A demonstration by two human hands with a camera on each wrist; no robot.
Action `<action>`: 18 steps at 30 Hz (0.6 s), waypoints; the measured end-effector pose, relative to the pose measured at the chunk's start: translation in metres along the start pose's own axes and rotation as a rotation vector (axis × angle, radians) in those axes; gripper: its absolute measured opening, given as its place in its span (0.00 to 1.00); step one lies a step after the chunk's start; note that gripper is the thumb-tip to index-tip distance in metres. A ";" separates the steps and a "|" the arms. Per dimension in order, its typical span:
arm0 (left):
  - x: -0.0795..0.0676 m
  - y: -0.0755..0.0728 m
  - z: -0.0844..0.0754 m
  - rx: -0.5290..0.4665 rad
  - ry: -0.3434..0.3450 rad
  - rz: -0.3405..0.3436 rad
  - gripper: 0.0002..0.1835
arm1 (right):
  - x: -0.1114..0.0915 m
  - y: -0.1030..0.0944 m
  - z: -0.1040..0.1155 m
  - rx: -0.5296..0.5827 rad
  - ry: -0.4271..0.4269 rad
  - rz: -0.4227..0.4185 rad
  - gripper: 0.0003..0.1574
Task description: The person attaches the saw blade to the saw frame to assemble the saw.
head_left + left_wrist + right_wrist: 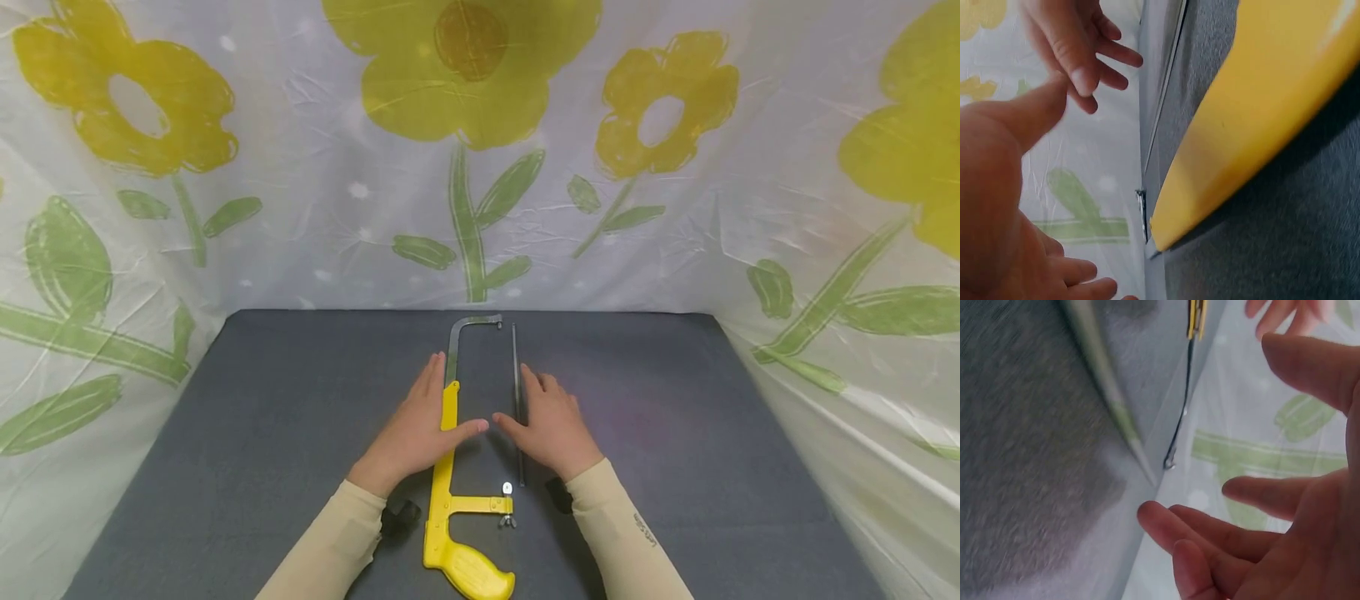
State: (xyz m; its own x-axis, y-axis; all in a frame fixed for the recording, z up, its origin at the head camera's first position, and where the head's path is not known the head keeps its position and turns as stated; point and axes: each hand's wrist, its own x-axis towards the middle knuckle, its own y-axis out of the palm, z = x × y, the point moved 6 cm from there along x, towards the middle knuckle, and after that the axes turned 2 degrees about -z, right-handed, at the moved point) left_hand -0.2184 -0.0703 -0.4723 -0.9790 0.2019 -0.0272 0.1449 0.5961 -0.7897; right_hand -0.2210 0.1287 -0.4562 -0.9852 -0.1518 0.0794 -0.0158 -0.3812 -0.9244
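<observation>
A hacksaw frame lies on the table with its yellow handle towards me and its silver bow pointing away. A wing nut hangs on the near blade mount. Apart from the frame, on its right, lies a thin metal hacksaw blade. Over the yellow back of the frame is my left hand, fingers fairly straight and thumb out to the right. My right hand hovers over the right side of the blade, fingers loosely bent. In the wrist views both hands hold nothing, their thumbs turned towards each other.
A dark grey cloth covers the table. White curtains printed with yellow flowers stand behind it and along both sides. A small dark object shows under the left wrist, another under the right.
</observation>
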 end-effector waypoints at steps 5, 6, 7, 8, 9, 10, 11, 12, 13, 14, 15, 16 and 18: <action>-0.001 0.002 -0.002 -0.044 -0.021 0.025 0.65 | 0.001 0.004 0.006 -0.017 0.005 -0.002 0.57; -0.001 0.002 -0.002 -0.043 -0.026 0.025 0.65 | 0.001 0.005 0.007 -0.018 0.008 0.003 0.56; -0.001 0.002 -0.002 -0.043 -0.028 0.020 0.64 | 0.001 0.006 0.008 -0.016 0.009 0.005 0.56; 0.000 0.002 -0.002 -0.035 -0.032 0.013 0.64 | 0.001 0.006 0.008 -0.013 0.012 0.008 0.56; 0.000 0.002 -0.002 -0.027 -0.036 0.003 0.63 | 0.001 0.007 0.008 -0.012 0.011 0.009 0.56; -0.001 0.001 -0.001 -0.018 -0.044 -0.006 0.63 | 0.001 0.008 0.008 -0.009 0.014 0.012 0.56; -0.001 0.001 0.000 -0.010 -0.052 -0.014 0.62 | 0.002 0.008 0.008 -0.004 0.017 0.012 0.56; -0.001 0.001 0.001 0.002 -0.063 -0.020 0.61 | 0.002 0.009 0.008 0.001 0.022 0.011 0.55; -0.001 0.001 0.001 0.011 -0.069 -0.028 0.60 | 0.002 0.008 0.008 0.002 0.029 0.008 0.55; -0.001 0.001 0.001 0.022 -0.078 -0.030 0.60 | 0.002 0.008 0.007 0.005 0.039 0.007 0.54; 0.000 0.002 0.001 0.029 -0.087 -0.033 0.59 | 0.002 0.008 0.006 0.007 0.047 0.004 0.53; 0.000 0.002 0.001 0.034 -0.095 -0.032 0.59 | 0.002 0.008 0.005 0.009 0.059 0.002 0.52; 0.001 0.003 0.000 0.041 -0.109 -0.030 0.58 | 0.003 0.008 0.003 0.005 0.078 0.001 0.49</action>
State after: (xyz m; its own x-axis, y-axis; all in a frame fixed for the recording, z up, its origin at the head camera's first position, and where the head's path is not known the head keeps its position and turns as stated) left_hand -0.2190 -0.0683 -0.4750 -0.9930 0.0973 -0.0675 0.1111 0.5683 -0.8153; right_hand -0.2232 0.1225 -0.4621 -0.9956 -0.0805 0.0487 -0.0140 -0.3855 -0.9226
